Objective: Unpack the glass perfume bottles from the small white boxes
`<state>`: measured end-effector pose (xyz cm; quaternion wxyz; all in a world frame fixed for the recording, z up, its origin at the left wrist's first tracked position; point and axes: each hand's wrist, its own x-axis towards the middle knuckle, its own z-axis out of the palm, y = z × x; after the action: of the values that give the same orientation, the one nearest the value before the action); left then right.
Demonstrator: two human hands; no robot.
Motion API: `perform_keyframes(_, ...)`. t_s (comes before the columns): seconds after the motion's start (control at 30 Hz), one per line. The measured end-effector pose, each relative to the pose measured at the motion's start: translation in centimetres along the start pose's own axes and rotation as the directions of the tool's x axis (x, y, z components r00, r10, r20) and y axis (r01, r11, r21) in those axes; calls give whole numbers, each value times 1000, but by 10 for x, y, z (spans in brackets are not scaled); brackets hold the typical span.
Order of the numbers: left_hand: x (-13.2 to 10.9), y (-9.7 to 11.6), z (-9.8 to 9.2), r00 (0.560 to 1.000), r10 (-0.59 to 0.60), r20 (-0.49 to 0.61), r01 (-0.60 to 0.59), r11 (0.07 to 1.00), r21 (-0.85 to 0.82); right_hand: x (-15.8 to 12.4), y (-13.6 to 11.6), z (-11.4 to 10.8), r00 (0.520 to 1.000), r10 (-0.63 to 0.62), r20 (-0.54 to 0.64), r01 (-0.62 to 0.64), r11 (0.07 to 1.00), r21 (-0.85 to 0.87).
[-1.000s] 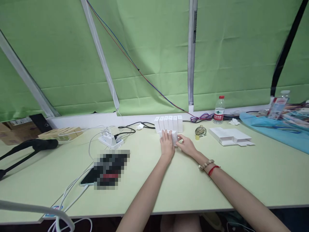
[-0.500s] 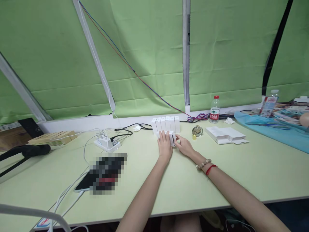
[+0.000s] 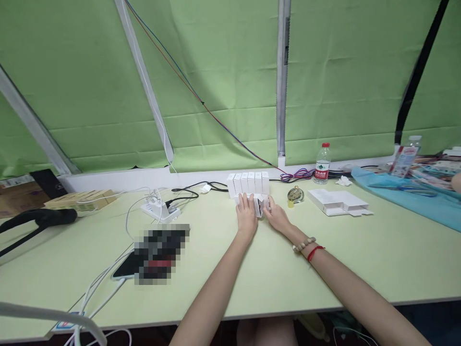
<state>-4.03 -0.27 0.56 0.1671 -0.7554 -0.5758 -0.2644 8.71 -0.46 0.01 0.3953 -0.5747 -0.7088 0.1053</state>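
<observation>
A small white box (image 3: 259,205) lies on the table with its right end open and dark inside. My left hand (image 3: 247,215) presses down over it, fingers curled across its top and thumb close to the near side. At the open end my right hand (image 3: 278,216) has its fingers closed on the end flap; the exact contact is too small to make out. Just behind stands a row of several matching upright white boxes (image 3: 248,183), side by side and touching.
A flattened white carton (image 3: 338,201) and a round metal object (image 3: 295,194) lie to the right, with a red-capped bottle (image 3: 321,166) behind. On the left are a power strip (image 3: 160,210), cables, a phone (image 3: 124,266) and yellowish boxes (image 3: 81,199).
My right hand has moved slightly right, and the flap at the box's open end is swung further outward. My left hand stays on the box. The view has shifted a little.
</observation>
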Motion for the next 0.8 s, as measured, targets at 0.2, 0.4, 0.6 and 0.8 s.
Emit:
perform_keyframes(0.2,0,1,-1,1000,-9,16,9,1000,-4,-1,-1,0,999,28,-24,-26,997,72)
perform_keyframes(0.4,0,2,-2,1000,-12,22,12,1000,-13,-2,-1,1,999,34,11,-34,997,73)
perform_keyframes(0.6,0,1,0,1000,-14,26,14,1000,-1,-2,0,1,1000,5,21,-7,995,96)
perform_keyframes(0.8,0,1,1,1000,0,26,-1,999,49,-1,-2,0,1000,7,15,-6,998,-62)
